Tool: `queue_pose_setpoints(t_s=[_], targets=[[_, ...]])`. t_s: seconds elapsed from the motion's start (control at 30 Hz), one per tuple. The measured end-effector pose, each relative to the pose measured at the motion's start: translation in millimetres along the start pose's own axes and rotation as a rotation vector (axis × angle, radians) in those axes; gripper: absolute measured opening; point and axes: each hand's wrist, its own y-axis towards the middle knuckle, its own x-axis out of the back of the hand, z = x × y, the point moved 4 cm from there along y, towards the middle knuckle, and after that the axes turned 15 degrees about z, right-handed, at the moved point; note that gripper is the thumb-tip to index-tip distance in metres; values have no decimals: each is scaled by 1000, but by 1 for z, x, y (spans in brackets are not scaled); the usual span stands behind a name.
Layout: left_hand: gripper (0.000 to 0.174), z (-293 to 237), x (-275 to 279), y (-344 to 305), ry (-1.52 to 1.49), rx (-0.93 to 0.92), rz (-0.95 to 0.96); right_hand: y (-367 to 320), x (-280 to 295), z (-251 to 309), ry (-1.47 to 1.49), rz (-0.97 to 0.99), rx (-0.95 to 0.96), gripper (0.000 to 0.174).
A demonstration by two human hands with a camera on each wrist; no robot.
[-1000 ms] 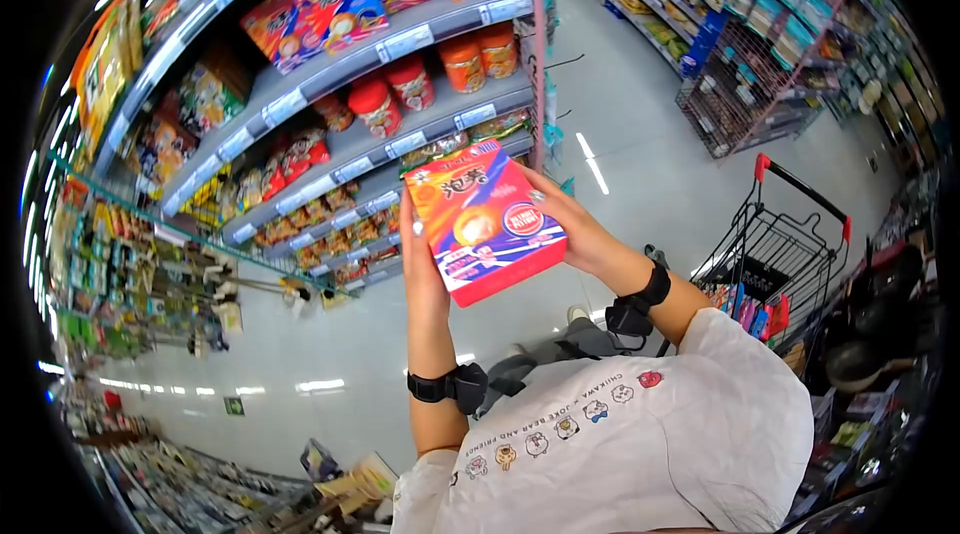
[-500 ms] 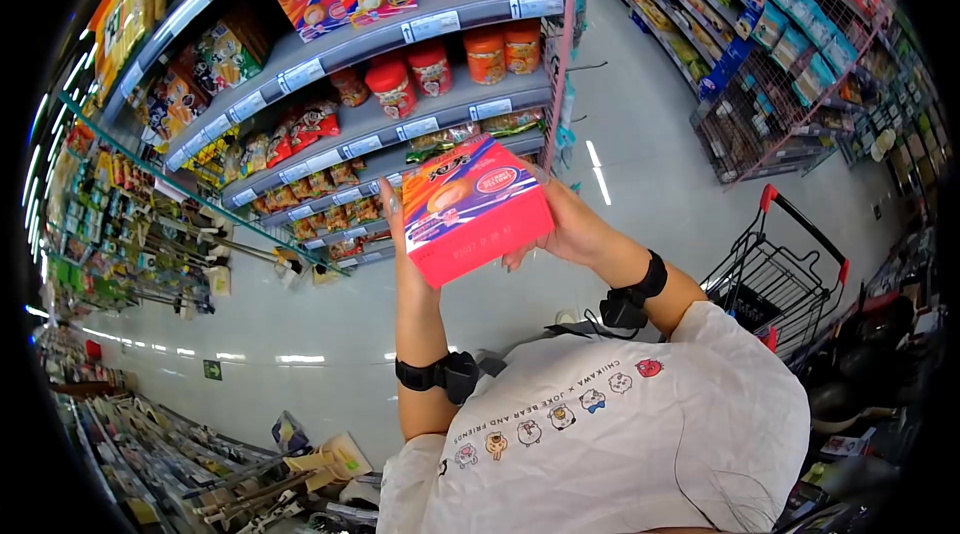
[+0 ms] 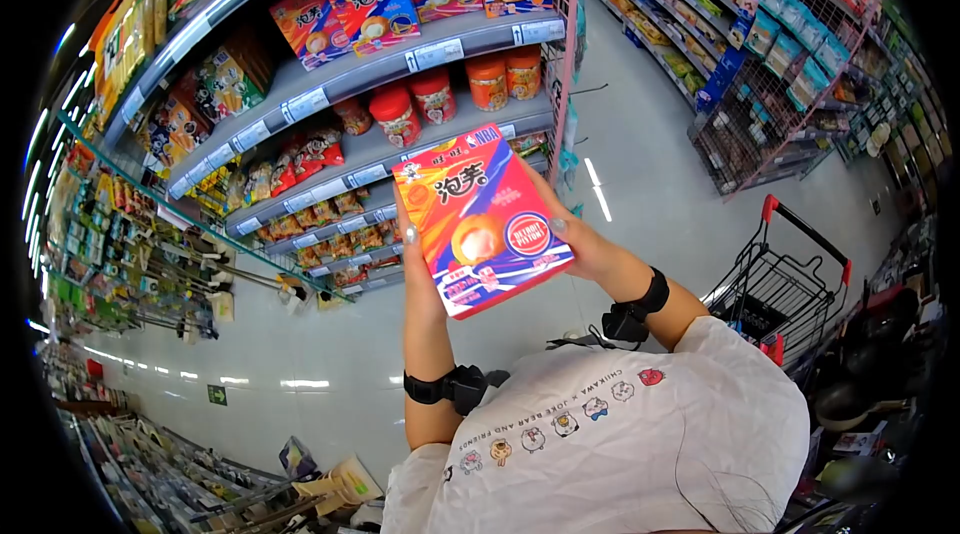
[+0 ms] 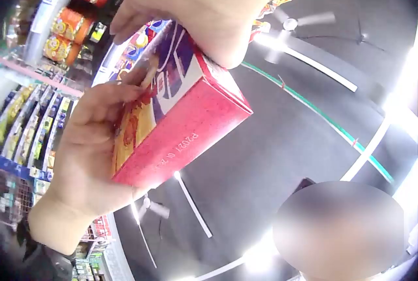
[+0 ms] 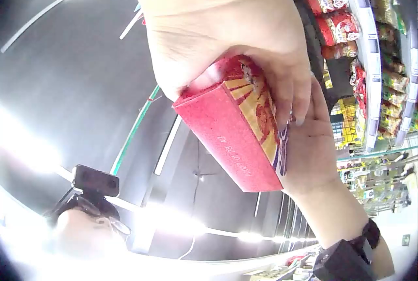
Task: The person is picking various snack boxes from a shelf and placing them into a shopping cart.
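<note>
Both hands hold a red, purple and orange box of cream puffs (image 3: 470, 199) in front of the chest, its printed front tilted up toward the head camera. My left hand (image 3: 420, 274) grips the left edge, and my right hand (image 3: 588, 246) grips the lower right side with its thumb near the round badge. In the left wrist view the box's pink bottom (image 4: 186, 137) shows a stamped date. The right wrist view has the same bottom panel (image 5: 225, 137) below the right palm; fingers behind the box are partly hidden.
Ahead, a shelf unit (image 3: 370, 54) carries similar boxes (image 3: 372, 4), red-lidded jars (image 3: 396, 116) and bagged snacks. A black shopping cart (image 3: 785, 284) with red corners stands at the right. Across the aisle is a wire rack (image 3: 745, 124) of packets.
The box tipped so its pink bottom showed half a second ago, then tilted back, front toward the head camera. Both hands have kept hold of it.
</note>
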Motion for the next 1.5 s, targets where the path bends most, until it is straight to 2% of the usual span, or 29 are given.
queue_pose_setpoints(t_s=[0.13, 0.17, 0.3, 0.37, 0.5, 0.53, 0.63, 0.73, 0.93, 1.03, 1.23, 1.37, 1.4, 1.5], targets=[[64, 0, 5, 3, 191, 4, 47, 1, 4, 7, -192, -16, -41, 98], [66, -1, 1, 1, 161, 29, 38, 1, 7, 7, -229, -5, -42, 99], [72, -13, 0, 9, 495, -93, 135, 0, 23, 1, -429, 26, -98, 104], [73, -25, -14, 9, 489, -147, 195, -1, 28, -1, -552, 29, -161, 104], [79, -37, -12, 12, 505, -141, 144, 7, 27, -2, -927, 85, -192, 105], [83, -40, -13, 10, 527, -143, 146, 10, 25, -2, -886, 41, -246, 106], [83, -44, -4, 5, 500, -106, 119, 22, 21, -3, -993, 62, -233, 104], [82, -53, 2, 3, 592, -216, 111, 32, 18, -9, -1140, 39, -287, 104], [85, -84, 27, -14, 726, -128, 42, 63, -3, -26, -1186, 48, -307, 102], [89, -98, 46, -28, 782, -60, 37, 77, -18, -43, -1229, 49, -386, 101], [95, -123, 89, -59, 854, 13, 31, 101, -54, -82, -1106, 39, -462, 101], [97, -133, 107, -70, 833, 46, 11, 106, -58, -110, -1056, 18, -436, 102], [98, -134, 108, -69, 819, 1, 12, 108, -57, -113, -1068, 12, -424, 102], [98, -135, 113, -63, 956, 75, -7, 118, -48, -113, -1137, -40, -380, 102]])
